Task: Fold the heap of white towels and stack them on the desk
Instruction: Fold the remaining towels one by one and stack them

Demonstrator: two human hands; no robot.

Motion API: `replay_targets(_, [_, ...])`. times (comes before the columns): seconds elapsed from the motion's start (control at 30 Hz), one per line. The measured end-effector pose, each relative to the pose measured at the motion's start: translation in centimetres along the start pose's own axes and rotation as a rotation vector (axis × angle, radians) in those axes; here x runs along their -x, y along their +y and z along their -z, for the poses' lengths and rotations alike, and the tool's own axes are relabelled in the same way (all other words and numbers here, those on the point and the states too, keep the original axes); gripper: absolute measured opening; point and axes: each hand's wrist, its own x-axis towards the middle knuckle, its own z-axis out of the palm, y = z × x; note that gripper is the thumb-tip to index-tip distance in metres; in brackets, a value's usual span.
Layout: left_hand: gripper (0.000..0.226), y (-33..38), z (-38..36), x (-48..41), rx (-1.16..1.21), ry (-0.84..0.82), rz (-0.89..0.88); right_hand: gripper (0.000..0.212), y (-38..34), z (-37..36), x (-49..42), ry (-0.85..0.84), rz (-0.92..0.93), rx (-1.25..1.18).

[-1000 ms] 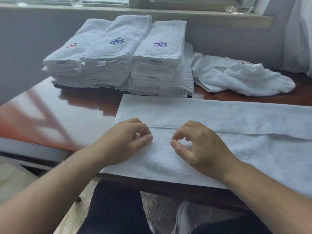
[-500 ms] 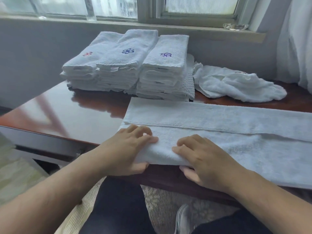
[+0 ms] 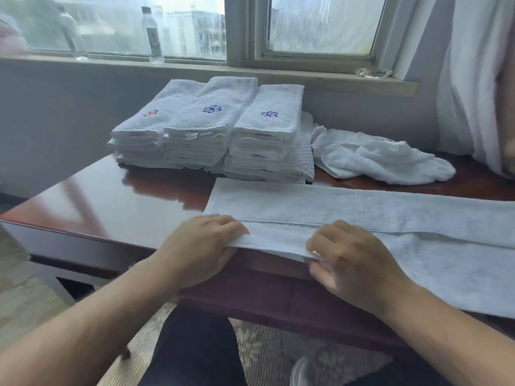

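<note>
A bottle (image 3: 152, 34) stood on the sill (image 3: 320, 76) at upper left, a curtain (image 3: 473, 79) hung at right, and carpet (image 3: 264, 349) lay below.

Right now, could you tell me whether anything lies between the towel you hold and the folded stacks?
Nothing visible does. Only a strip of bare desk separates the flat towel from the folded stacks; the crumpled towel lies off to the right.

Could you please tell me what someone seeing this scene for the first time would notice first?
The eye goes first to the left hand and right hand, each pinching the near edge of a long towel spread across the front of the desk. Behind it, three neat stacks of folded towels stand at the back of the desk, with a crumpled heap lying to their right.
</note>
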Motion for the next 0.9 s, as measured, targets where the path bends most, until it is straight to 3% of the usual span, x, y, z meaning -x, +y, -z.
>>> replay_targets(0.13, [0.02, -0.8, 1.3, -2.6, -0.055, 0.107, 0.113, 0.013, 3.1, 1.5, -1.0, -0.237, -0.337, 0.12])
replay_targets(0.27, [0.018, -1.5, 1.1, -6.0, -0.088, 0.146, 0.22, 0.025, 6.6, 1.1, -1.9, -0.156, -0.566, 0.107])
replay_targets(0.5, [0.019, -4.1, -0.3, -11.7, -0.152, 0.169, 0.368, 0.034, 10.9, -2.0, -4.7, -0.146, -0.645, 0.051])
replay_targets(0.67, [0.015, -5.9, -1.9, -13.5, -0.199, -0.02, 0.441, 0.037, 13.0, -4.1, -6.2, -0.231, -0.652, 0.045])
replay_targets(0.73, [0.018, -5.9, -2.6, -13.7, -0.273, -0.052, 0.421, 0.04, 13.5, -4.8, -6.5, -0.28, -0.675, -0.009])
replay_targets(0.8, [0.022, -5.1, -3.1, -13.9, -0.33, 0.019, 0.353, 0.04, 13.7, -5.3, -6.6, -0.286, -0.695, -0.05])
replay_targets(0.9, [0.03, -2.7, -3.8, -15.1, -0.241, 0.117, 0.173, 0.036, 13.5, -5.4, -5.8, -0.217, -0.723, -0.077])
